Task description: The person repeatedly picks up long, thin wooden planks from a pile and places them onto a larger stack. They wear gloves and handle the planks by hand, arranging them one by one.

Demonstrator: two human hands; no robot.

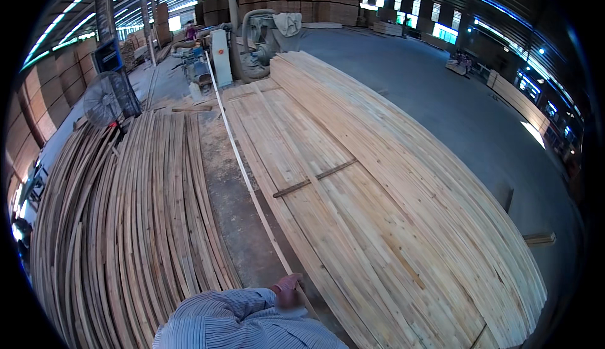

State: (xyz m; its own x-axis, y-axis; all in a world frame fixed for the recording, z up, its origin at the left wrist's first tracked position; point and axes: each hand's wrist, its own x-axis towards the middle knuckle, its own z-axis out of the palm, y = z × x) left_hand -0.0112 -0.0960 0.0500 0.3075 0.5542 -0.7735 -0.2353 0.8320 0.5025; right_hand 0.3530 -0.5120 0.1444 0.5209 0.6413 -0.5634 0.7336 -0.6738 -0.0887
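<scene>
A long, thin wooden strip [242, 166] runs from beside my body to the machine at the far end. My left hand [288, 282], in a pinkish covering at the end of a striped sleeve, is closed around its near end. Just below, my right hand [290, 299] is a brown blur close to the strip; its fingers cannot be made out. Left of the strip lies a wide spread of narrow rough wooden strips [148, 204]. On its right are stacked pale boards [340, 216], with a dark wooden crosspiece [315, 178] lying across them.
At the strip's far end stands a woodworking machine [220, 58] with a pale cabinet, beside ducting [255, 65]. A large fan [106, 100] stands beyond the rough strips. Sawdust lies on the floor lane [220, 153] between the stacks. A person [190, 32] is near the machine.
</scene>
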